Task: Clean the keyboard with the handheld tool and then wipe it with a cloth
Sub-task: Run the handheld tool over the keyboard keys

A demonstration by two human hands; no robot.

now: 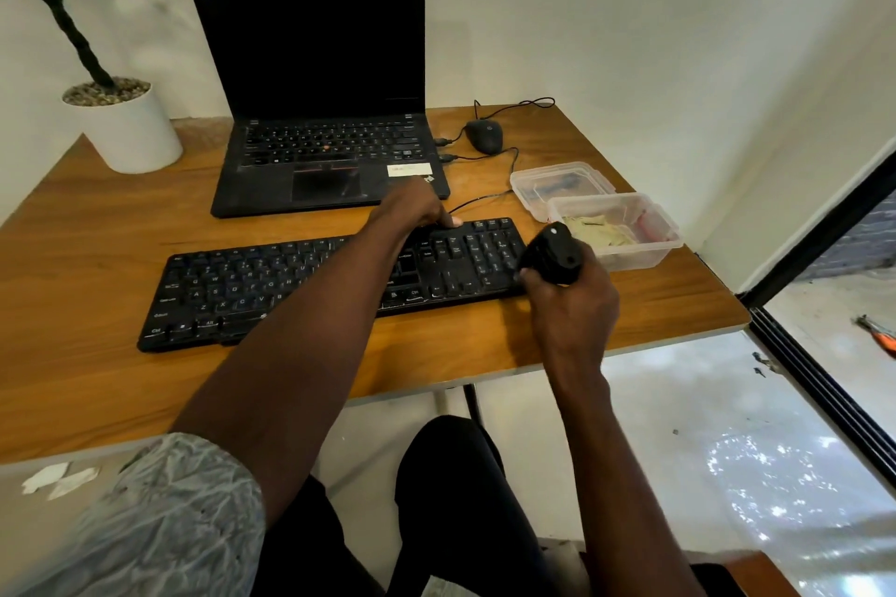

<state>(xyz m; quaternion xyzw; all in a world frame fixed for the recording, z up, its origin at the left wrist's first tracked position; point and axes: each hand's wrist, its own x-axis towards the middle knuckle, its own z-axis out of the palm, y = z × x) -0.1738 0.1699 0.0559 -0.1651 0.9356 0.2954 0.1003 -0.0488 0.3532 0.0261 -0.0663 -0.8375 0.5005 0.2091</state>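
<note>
- Right hand is gripping the tool beside the keyboard; it could be knocking the tub.
- Left hand is holding the keyboard's far edge, fingers curled; a loose hold risks sliding.

Left arm bare from wrist to abt the elbow; above that a pale grey-white sleeve, thin crinkled fabric w/ faint small dark specks, pushed up. Right arm bare as far as visible, no sleeve showing. Legs in black trousers. No watch/rings visible.
</note>
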